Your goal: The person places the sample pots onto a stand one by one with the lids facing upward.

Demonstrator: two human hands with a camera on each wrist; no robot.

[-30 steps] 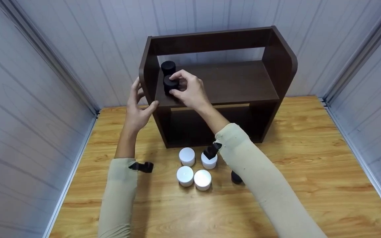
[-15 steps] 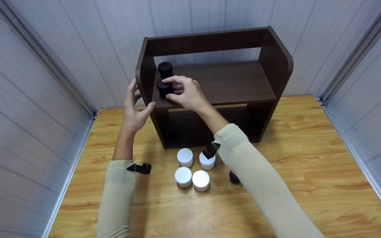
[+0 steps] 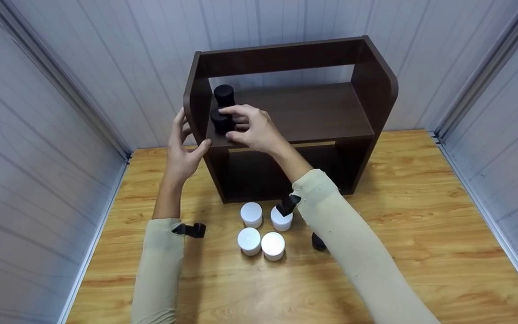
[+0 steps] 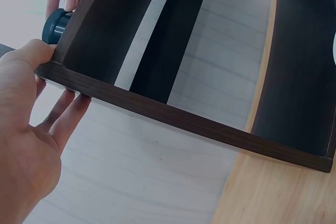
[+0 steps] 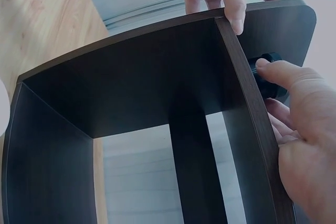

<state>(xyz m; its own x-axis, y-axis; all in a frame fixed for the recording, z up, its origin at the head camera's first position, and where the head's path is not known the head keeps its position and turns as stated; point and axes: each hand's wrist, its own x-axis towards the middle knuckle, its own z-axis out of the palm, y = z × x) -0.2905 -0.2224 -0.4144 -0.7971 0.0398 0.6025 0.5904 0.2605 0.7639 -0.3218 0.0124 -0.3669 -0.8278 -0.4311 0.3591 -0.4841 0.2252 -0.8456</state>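
A dark brown shelf unit stands on the wood-grain tabletop. Two black lidded jars sit on its upper board at the left end, a rear jar and a front jar close to the side panel. My right hand has thumb and fingers around the front jar; the right wrist view shows the thumb on the jar, with the other fingers partly hidden. With the thumb at the front edge and fingers behind, my left hand grips the shelf's left side panel.
Several white lidded jars stand grouped on the table before the shelf. Another black jar is partly covered by my right forearm. Pale panel walls enclose the table at the back and sides.
The front black jar has shifted slightly left toward the side panel, and my right hand moved with it. My left hand keeps its place on the panel. The head view shifted a little.
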